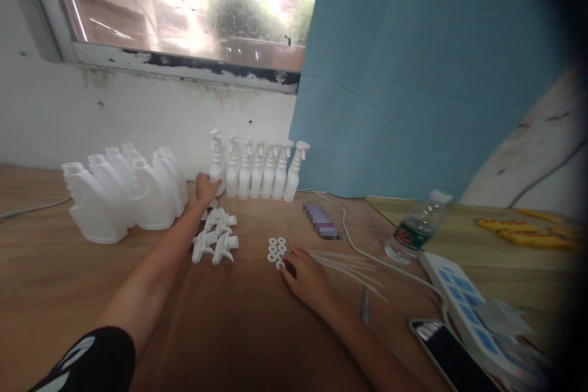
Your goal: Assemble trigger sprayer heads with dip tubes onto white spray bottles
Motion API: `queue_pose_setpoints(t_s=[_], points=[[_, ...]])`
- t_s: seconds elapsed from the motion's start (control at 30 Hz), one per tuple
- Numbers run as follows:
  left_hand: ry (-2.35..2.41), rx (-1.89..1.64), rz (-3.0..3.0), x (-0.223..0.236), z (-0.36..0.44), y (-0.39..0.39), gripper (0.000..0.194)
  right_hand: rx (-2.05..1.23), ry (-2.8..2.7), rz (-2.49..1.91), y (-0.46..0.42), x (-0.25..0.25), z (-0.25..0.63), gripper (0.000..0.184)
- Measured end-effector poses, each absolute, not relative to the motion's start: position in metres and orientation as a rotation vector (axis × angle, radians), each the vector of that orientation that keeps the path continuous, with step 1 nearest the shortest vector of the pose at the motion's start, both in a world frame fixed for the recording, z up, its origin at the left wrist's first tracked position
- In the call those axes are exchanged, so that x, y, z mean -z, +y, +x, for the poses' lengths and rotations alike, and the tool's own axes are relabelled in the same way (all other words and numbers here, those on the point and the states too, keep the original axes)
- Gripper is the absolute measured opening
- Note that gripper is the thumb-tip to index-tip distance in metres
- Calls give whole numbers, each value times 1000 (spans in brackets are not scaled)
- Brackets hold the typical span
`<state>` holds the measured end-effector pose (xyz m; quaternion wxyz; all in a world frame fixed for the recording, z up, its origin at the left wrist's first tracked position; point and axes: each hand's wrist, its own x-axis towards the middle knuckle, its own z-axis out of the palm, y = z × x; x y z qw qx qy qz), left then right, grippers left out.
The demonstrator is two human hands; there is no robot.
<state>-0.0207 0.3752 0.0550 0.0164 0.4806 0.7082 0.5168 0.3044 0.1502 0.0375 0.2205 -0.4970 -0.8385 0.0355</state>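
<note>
At the back, my left hand (pixel 206 188) is wrapped round the lower part of a white spray bottle (pixel 217 162), which has its trigger head on and stands at the left end of a row. Several more white spray bottles (pixel 257 174) stand upright beside it. My right hand (pixel 305 275) is low over the table with thumb and fingertips closing on a white ring washer (pixel 280 264). Several like washers (pixel 272 248) lie flat just beyond those fingers. Loose white trigger spray heads (pixel 215 237) lie in a group below my left hand, partly behind the forearm.
Open white jugs (pixel 101 202) stand at the left. Thin clear tubes (pixel 349 262) lie right of my right hand, near a small pointed tool (pixel 365 306). Farther right are a water bottle (pixel 418 226), a power strip (pixel 459 300) and a phone (pixel 450 355). A cable crosses there.
</note>
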Motion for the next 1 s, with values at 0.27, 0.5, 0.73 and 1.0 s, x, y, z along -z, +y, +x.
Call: queue_pose_setpoints(t_s=[0.27, 0.5, 0.73, 1.0], points=[[2276, -1321, 1635, -49, -18, 395, 35, -191, -2297, -1400, 150, -40, 301, 8], [2306, -925, 1775, -54, -37, 382, 41, -220, -2282, -1349, 150, -36, 300, 18], [2256, -576, 1883, -50, -37, 332, 36, -229, -2315, -1279, 150, -31, 300, 21], [2052, -952, 2177, -95, -11, 268, 43, -346, -2250, -1207, 153, -28, 303, 24]])
